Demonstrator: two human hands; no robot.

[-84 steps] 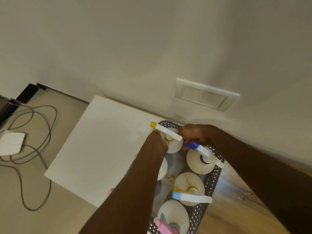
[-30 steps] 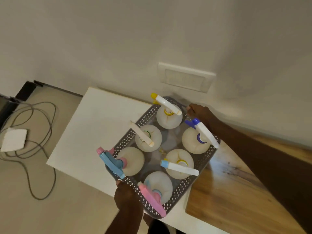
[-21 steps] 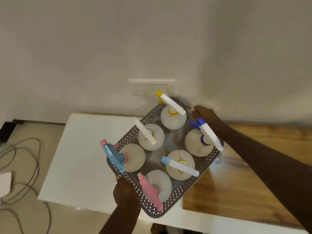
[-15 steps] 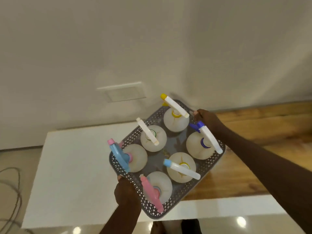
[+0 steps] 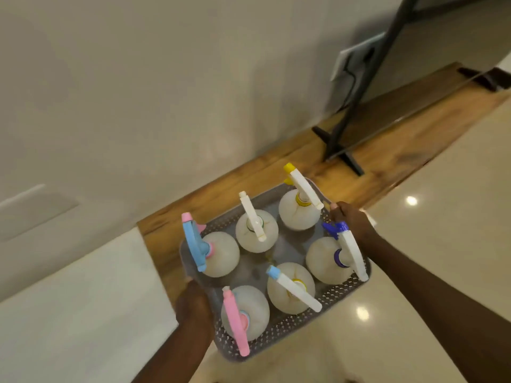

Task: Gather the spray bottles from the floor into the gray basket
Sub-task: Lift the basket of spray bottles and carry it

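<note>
The gray perforated basket (image 5: 279, 328) is held up in the air between both hands. My left hand (image 5: 193, 305) grips its near-left rim and my right hand (image 5: 351, 219) grips its far-right rim. Several white round spray bottles stand upright inside it. One has a light blue head (image 5: 195, 244), one a pink head (image 5: 235, 322), one a yellow tip (image 5: 300, 186), one a dark blue tip (image 5: 345, 244), one a plain white head (image 5: 253, 217) and one a light blue tip (image 5: 290, 287).
Below the basket lie a wooden ledge (image 5: 387, 139) along the wall and a white slab (image 5: 69, 313) at left. A black stand leg (image 5: 356, 92) rises from the ledge at right. Glossy floor tiles (image 5: 442, 217) spread to the right.
The basket with the bottles stays in both hands while my view swings right: the white slab slides left, and the wooden ledge, black stand and glossy floor come into sight.
</note>
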